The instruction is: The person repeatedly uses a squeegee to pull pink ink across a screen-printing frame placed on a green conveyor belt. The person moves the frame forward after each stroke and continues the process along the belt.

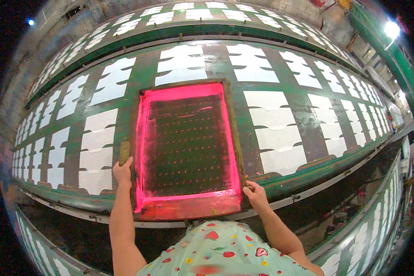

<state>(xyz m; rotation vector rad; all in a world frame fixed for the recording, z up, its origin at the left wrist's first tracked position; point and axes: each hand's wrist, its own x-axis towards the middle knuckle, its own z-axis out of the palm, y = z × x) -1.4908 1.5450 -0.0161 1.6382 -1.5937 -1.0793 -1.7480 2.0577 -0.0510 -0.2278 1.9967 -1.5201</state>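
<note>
A screen-printing frame (188, 147) lies on the long green table in front of me. Its dark mesh is dotted with small marks and bordered in bright pink ink, with more pink along the near edge. Beside the frame's left edge, my left hand (123, 171) is closed around a yellowish-brown, block-like piece (124, 152); whether it is fixed to the frame I cannot tell. My right hand (256, 194) pinches the frame's near right corner, thumb and fingers together. White cut pieces (275, 133) lie in a column right of the frame, others (98, 149) to its left.
Rows of white pieces (181, 62) cover the table on both sides and behind the frame. A metal rail (308, 191) runs along the table's near edge. Farther back stands another table (193, 16) with similar pieces; one more (368, 239) shows at lower right.
</note>
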